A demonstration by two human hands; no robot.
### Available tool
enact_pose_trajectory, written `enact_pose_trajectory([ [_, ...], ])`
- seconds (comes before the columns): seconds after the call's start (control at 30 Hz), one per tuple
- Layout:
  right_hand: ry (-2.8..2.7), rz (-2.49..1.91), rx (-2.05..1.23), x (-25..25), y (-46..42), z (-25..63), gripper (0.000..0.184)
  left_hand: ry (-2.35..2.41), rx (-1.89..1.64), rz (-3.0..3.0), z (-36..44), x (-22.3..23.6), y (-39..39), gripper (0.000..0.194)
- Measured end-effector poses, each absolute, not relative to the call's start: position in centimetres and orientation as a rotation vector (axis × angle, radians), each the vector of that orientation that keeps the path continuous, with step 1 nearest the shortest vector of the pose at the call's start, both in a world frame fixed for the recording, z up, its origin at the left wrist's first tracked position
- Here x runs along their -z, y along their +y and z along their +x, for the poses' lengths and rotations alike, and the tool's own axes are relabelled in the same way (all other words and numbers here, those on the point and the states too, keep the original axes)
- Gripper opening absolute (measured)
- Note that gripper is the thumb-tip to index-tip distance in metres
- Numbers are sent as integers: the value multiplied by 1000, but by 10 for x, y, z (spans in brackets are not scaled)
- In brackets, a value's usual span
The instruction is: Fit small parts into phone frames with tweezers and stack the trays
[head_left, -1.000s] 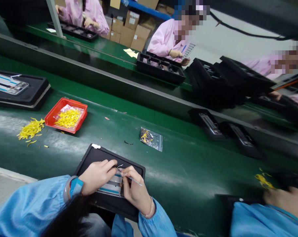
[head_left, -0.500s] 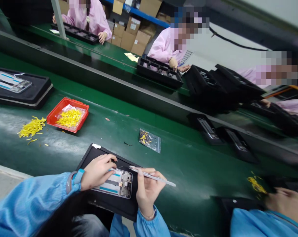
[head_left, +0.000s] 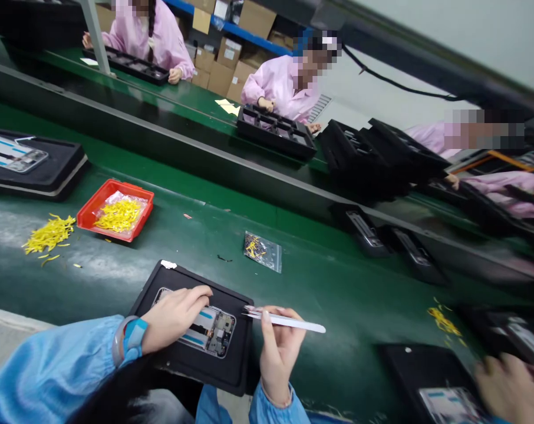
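My left hand (head_left: 174, 318) lies across the left part of a phone frame (head_left: 211, 330), with its fingers pressing on it. The frame shows a circuit board and blue strips, and it sits on a black rubber mat tray (head_left: 191, 368). My right hand (head_left: 280, 353) is off the tray to the right, pinching white pointed tweezers (head_left: 284, 321) whose tips reach toward the tray's right edge. The left part of the frame is hidden under my fingers.
A red tray of yellow strips (head_left: 90, 215) and a loose yellow pile (head_left: 48, 232) lie on the green belt, with a small plastic bag (head_left: 262, 251) beyond. A co-worker's hand (head_left: 510, 388) is at lower right beside a black tray (head_left: 408, 371).
My right hand has moved rightward off the phone frame, drawing the tweezers away with it. My left hand stays on the frame. The co-worker's tray and phone have come into view at lower right.
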State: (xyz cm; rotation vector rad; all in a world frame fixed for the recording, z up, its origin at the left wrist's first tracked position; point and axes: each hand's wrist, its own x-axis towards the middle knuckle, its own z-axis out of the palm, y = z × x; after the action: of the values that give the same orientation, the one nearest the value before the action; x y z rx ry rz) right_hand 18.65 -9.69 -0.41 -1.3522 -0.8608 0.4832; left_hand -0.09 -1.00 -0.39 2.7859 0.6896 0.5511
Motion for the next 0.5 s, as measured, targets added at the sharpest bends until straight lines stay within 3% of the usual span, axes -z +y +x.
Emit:
enact_pose_trajectory([
  [0.37,-873,-1553,-496,10,-120,217,20,748,-458,2738,0,2,-8,44],
  [0.5,-892,-1725,-480,1,-123,218,29,759,-477,2739,1,3,-8,45],
])
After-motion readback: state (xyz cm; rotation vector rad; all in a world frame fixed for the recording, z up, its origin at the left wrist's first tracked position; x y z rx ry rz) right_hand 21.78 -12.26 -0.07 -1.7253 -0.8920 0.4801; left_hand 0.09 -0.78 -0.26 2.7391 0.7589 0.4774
